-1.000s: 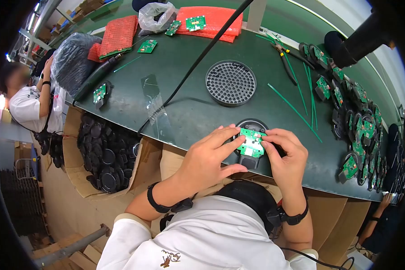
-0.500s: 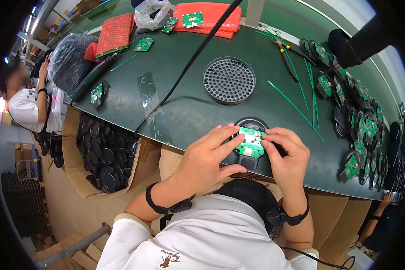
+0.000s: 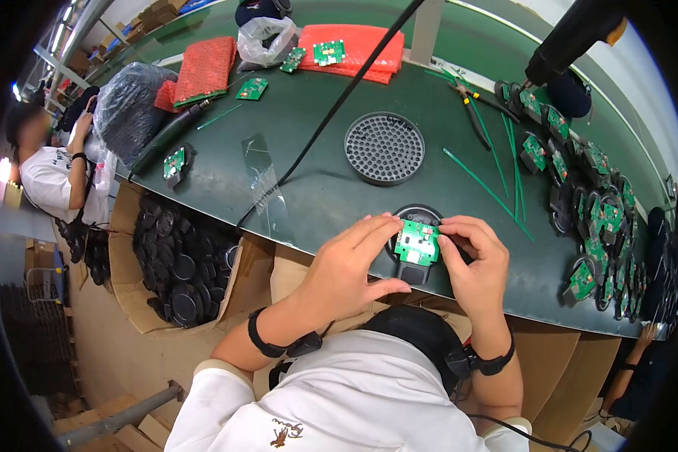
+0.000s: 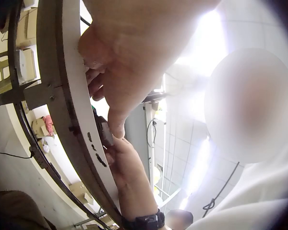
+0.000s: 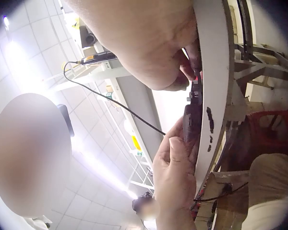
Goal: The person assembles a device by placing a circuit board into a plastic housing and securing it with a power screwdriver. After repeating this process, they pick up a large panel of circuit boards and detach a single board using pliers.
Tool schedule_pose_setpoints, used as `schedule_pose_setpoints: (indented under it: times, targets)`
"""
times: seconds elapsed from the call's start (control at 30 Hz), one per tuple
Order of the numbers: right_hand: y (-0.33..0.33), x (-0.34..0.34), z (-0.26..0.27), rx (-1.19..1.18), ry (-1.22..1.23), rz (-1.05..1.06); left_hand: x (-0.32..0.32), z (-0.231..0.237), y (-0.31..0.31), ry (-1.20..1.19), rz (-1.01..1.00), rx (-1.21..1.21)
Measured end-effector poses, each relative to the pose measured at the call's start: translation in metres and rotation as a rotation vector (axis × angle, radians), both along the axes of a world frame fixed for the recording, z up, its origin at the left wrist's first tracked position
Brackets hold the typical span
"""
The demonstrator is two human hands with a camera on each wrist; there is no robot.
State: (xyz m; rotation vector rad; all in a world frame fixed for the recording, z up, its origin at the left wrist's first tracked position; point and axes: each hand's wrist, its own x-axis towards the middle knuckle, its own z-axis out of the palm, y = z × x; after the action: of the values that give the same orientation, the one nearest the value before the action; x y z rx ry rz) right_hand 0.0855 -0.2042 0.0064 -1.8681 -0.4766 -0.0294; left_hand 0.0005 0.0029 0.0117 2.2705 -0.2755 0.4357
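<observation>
A green circuit board (image 3: 417,242) lies on a black housing (image 3: 414,273) with a round upper part, close to the table's near edge. My left hand (image 3: 346,258) holds the housing from the left, fingertips at the board's upper left edge and thumb by the housing's lower end. From the other side, my right hand (image 3: 478,260) pinches at the board's upper right edge with thumb and forefinger. Seen side-on in the right wrist view, the black housing (image 5: 191,123) sits between both hands; the right fingertips there are partly hidden.
A round black perforated part (image 3: 384,148) lies beyond the hands. Green strips (image 3: 481,188) and pliers (image 3: 471,117) are to its right, near many housings with boards (image 3: 606,218). A power screwdriver (image 3: 572,41) hangs above them. A carton (image 3: 139,297) of black parts stands below left.
The view has shifted slightly, and the hanging screwdriver appears higher and further left. Left fingers have drawn back a little to the board's edge; the board and housing stay between both hands.
</observation>
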Motion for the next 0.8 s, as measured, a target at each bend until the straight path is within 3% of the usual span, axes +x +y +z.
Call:
schedule_pose_setpoints:
  times: [0.17, 0.23, 0.33, 0.37, 0.43, 0.53, 0.6, 0.8]
  targets:
    - [-0.013, 0.008, 0.015, 0.005, 0.067, 0.014, 0.01, 0.011, 0.013, 0.055, 0.019, -0.069]
    - [-0.03, 0.028, 0.029, 0.029, 0.059, -0.058, 0.029, 0.021, 0.019, -0.032, 0.073, -0.025]
    - [-0.042, 0.085, 0.067, 0.265, -0.209, -0.132, 0.072, 0.023, 0.032, -0.012, 0.16, 0.066]
    - [-0.041, 0.097, 0.085, 0.273, -0.244, -0.164, 0.09, 0.021, 0.035, 0.006, 0.261, 0.196]
    - [-0.033, 0.116, 0.117, 0.298, -0.306, -0.075, 0.119, 0.015, 0.039, 0.014, 0.363, 0.329]
    - [-0.018, 0.132, 0.145, 0.491, -0.191, 0.064, 0.155, 0.006, 0.042, -0.055, 0.43, 0.468]
    - [-0.01, 0.135, 0.16, 0.603, 0.009, 0.276, 0.176, 0.003, 0.046, 0.114, 0.494, 0.437]
    - [0.005, 0.135, 0.16, 0.701, -0.142, 0.341, 0.191, 0.004, 0.048, 0.202, 0.457, 0.468]
